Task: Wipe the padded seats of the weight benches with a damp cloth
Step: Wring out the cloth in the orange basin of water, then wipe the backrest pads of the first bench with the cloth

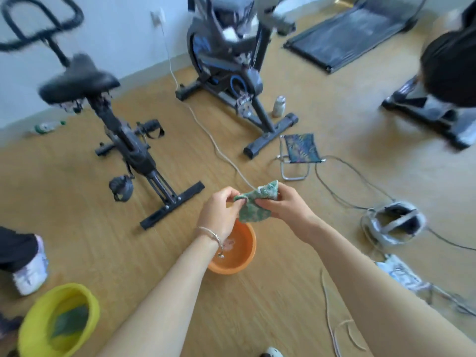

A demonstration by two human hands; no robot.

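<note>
Grip: left hand [219, 212], right hand [283, 204] both pinch green cloth [253, 206] tight. Just below grip: orange bowl [252, 244]. Best squeeze well so drips fall in.

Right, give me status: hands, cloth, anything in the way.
Copy: left hand and right hand grip green cloth, bunched above orange basin. Nearest black saddle untouched, ahead left. Trailing white cable on floor ahead.

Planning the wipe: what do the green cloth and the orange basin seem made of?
The cloth: soft fabric, perhaps terry, matte; it crumples limply. The orange basin: likely plastic, smooth, slightly glossy, even colour, thin rim.
</note>
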